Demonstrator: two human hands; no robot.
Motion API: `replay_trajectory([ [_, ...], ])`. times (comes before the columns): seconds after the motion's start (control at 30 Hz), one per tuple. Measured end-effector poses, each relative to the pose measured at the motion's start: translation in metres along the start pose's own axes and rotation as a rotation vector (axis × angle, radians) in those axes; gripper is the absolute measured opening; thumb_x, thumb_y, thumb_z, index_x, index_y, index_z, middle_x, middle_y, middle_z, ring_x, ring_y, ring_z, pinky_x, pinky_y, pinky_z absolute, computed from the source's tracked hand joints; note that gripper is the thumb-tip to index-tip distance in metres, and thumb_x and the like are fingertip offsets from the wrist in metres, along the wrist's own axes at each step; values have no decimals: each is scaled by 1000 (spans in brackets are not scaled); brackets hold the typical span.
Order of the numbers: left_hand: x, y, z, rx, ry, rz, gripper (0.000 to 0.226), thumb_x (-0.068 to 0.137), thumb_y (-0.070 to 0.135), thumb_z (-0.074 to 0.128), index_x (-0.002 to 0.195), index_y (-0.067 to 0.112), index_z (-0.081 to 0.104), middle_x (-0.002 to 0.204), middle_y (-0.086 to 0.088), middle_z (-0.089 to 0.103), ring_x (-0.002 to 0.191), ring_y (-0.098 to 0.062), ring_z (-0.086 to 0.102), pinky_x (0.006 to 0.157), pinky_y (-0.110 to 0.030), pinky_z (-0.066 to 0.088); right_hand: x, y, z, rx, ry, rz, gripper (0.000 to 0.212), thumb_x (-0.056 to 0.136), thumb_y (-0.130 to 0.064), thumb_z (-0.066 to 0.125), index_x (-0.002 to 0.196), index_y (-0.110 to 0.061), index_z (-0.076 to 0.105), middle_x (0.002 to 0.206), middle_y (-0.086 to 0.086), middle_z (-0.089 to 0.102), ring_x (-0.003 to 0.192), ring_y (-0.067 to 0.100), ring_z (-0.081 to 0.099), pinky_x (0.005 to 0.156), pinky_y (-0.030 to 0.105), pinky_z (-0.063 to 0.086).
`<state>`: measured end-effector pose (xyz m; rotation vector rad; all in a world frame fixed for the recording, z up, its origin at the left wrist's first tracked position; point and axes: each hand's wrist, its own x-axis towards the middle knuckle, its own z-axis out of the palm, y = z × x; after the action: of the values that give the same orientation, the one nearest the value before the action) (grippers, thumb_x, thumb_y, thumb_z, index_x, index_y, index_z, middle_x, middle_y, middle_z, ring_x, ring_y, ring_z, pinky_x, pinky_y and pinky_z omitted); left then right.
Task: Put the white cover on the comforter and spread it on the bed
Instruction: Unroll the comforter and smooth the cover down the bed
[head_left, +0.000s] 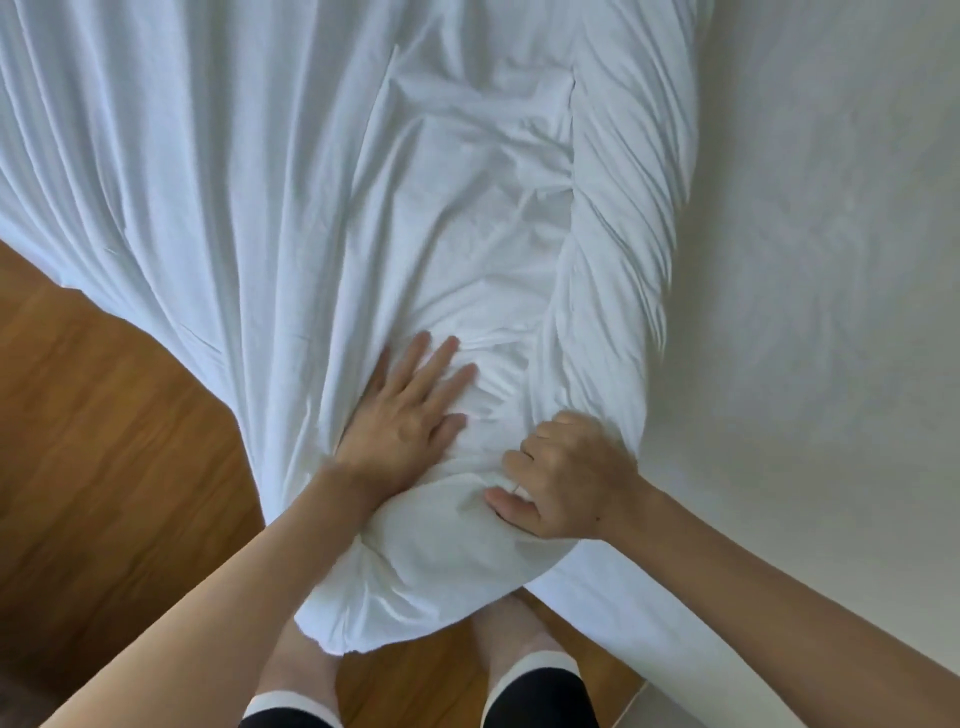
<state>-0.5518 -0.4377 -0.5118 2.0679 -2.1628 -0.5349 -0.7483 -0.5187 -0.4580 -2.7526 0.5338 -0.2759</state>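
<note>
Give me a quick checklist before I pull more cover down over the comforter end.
1. Right hand grips bunched white cover: ok.
2. Left hand pressed flat, fingers straight, on the cover: ok.
3. Comforter end fully inside the cover: not ok, rounded end hangs over the bed edge.
4. Cover smooth: not ok, twisted folds on the right.
5. Corners matched inside: cannot tell.

Single head-worn wide-angle view, aimed steeply down and forward. Close over both hands (402, 415) on white bedding (467, 208) at the bed edge (779, 260); wood floor (104, 441) lower left, legs (535, 670) at bottom.
</note>
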Motion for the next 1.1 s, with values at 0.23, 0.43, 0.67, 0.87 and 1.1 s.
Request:
replay_trajectory([
  [0.23,-2,-37,16,27,317,66,44,99,21,41,135,-2,51,142,-21,47,133,-37,43,119,-39,23,-129,18,-62,-110,315,328,58,98,-22,48,42,-8,43,44,8,36,51,26,31,54,36,31],
  [0.43,0,-19,8,-27,341,-95,44,96,19,40,130,-6,55,141,-20,50,131,-37,45,117,-41,24,-141,49,-24,-122,65,358,41,93,-19,45,54,-11,54,51,4,49,48,25,46,59,32,32],
  [0.67,55,53,-11,-196,332,-57,34,93,20,49,116,-3,60,127,-25,56,114,-40,51,99,-45,38,-27,83,-67,-237,232,167,11,81,-6,58,71,-9,62,72,6,60,67,27,51,61,37,45],
  [0.87,54,179,17,-293,138,169,70,93,44,50,140,-7,38,147,-29,36,142,-40,28,116,-53,22,79,182,-63,-552,-448,-295,54,89,-39,27,87,-7,71,87,11,68,110,32,56,113,43,17],
  [1.1,33,189,34,-438,221,73,51,100,30,39,145,5,37,154,-15,30,146,-26,24,118,-45,20,69,214,-66,-484,-247,-227,54,94,-30,33,53,-7,60,47,12,57,43,30,48,65,35,42],
])
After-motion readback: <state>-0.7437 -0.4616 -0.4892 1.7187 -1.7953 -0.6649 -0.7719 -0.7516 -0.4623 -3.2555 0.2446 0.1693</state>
